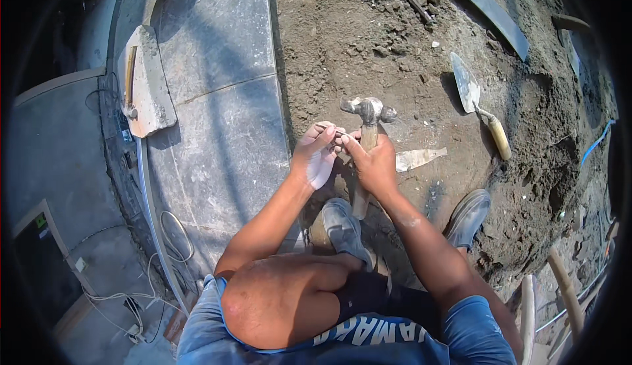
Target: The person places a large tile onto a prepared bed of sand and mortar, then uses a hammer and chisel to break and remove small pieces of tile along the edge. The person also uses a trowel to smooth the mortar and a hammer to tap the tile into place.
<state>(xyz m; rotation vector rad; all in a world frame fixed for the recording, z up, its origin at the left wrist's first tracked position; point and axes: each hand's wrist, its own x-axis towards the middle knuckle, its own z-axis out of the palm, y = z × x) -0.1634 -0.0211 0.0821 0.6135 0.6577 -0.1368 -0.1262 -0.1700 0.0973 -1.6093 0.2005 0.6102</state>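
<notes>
My left hand [315, 155], dusted pale grey over the palm, has its fingers closed on a small thin dark piece [338, 132], which looks metal. My right hand [372, 161] grips the wooden handle of a hammer [369, 109] with a dusty metal head, while its thumb and fingertips meet the small piece beside my left fingers. A pale flat strip [419, 159] lies on the soil just right of my hands. A trowel [467, 85] with a wooden grip rests farther right, blade pointing away from me.
Grey paving slabs [210, 128] run along the left, bearing a chipped white block [148, 82] with another tool on it. Cables [176, 240] and a metal rail lie lower left. Rough soil [342, 49] spreads right, with a long metal straightedge [482, 8], a rod and wooden handles.
</notes>
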